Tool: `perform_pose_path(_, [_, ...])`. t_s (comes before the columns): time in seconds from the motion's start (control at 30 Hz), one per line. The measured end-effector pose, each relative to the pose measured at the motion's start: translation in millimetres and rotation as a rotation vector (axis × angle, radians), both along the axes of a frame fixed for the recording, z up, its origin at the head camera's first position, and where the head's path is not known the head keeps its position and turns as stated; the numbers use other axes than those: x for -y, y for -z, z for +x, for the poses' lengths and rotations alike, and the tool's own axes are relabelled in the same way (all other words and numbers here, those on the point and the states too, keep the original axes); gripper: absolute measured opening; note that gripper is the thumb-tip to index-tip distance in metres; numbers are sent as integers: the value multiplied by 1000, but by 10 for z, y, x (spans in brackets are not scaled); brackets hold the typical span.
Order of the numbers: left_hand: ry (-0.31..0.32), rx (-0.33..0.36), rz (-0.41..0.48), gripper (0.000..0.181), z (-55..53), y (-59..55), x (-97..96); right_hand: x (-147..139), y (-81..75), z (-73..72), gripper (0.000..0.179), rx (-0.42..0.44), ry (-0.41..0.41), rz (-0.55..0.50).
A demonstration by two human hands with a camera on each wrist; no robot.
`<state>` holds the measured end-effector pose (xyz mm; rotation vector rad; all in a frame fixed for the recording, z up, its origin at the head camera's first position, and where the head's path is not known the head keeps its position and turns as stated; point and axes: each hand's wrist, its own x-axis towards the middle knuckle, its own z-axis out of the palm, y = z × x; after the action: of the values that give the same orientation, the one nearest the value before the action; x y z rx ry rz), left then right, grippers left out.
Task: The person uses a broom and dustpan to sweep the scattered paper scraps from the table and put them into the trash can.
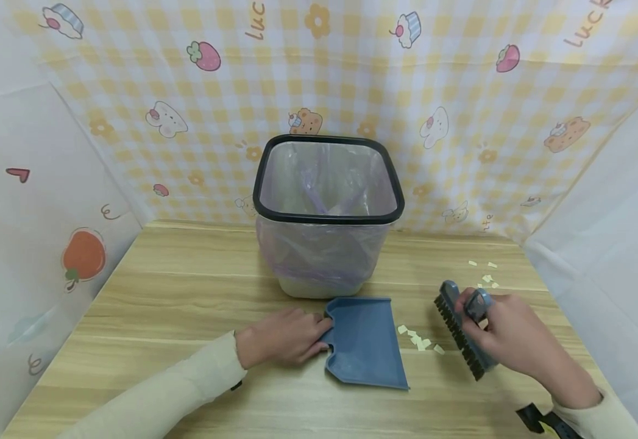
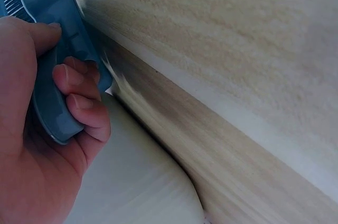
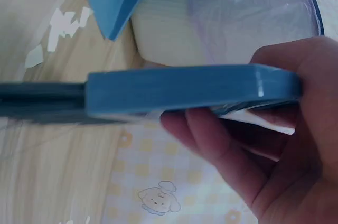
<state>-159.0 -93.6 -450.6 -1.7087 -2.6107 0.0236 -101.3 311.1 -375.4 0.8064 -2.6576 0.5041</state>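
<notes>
Brush (image 1: 457, 332) near right edge of desk (image 1: 187, 274), gripped by right hand (image 1: 516, 332); left hand (image 1: 286, 335) grips dustpan (image 1: 365, 341), mid-desk. Looks like sweeping stage: scraps (image 1: 415, 339) just beside dustpan; next calls for short strokes toward it.

Read "luck" (image 1: 587, 22) at upper right of yellow-checked cloth (image 1: 362, 79), slanting upward. Read "luc" (image 1: 255, 20) left of centre on same cloth, running upward to frame's top edge. Spotted small lettering (image 1: 487, 222) low at right; cannot read surely.
</notes>
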Motion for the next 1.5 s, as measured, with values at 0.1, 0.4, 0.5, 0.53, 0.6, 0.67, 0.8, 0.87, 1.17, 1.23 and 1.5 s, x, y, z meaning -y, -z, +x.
perform_pose_path(0.1, [4, -5, -7, 28, -4, -5, -12, -5, 38, 17, 25, -27, 12, 44])
perform_pose_path(0.4, [1, -25, -26, 28, -4, -16, -36, 114, 154, 37, 24, 114, 10, -26])
perform_pose_path(0.5, [-1, -38, -32, 28, 0, -20, -38, 208, 200, 28, 23, 150, -8, -59])
perform_pose_path(0.53, [0, -41, -31, 27, 2, -25, -37, 242, 215, 24, 23, 149, -17, -71])
perform_pose_path(0.6, [2, -43, -27, 27, 3, -35, -35, 301, 245, 16, 24, 149, -31, -95])
perform_pose_path(0.67, [3, -46, -24, 26, 6, -42, -29, 353, 262, 10, 25, 141, -45, -116])
perform_pose_path(0.8, [3, -41, -23, 27, 6, -39, -22, 432, 265, 1, 27, 156, -49, -160])
perform_pose_path(0.87, [0, -40, -26, 27, 6, -41, -23, 471, 265, -7, 28, 148, -55, -180])
perform_pose_path(1.17, [-18, -15, -45, 29, 12, -39, -29, 671, 272, -61, 26, 175, -116, -251])
perform_pose_path(1.23, [-20, -16, -46, 29, 14, -39, -32, 719, 261, -74, 25, 187, -120, -262])
perform_pose_path(1.5, [-26, -17, -50, 30, 8, -42, -32, 929, 231, -157, 23, 220, -151, -293])
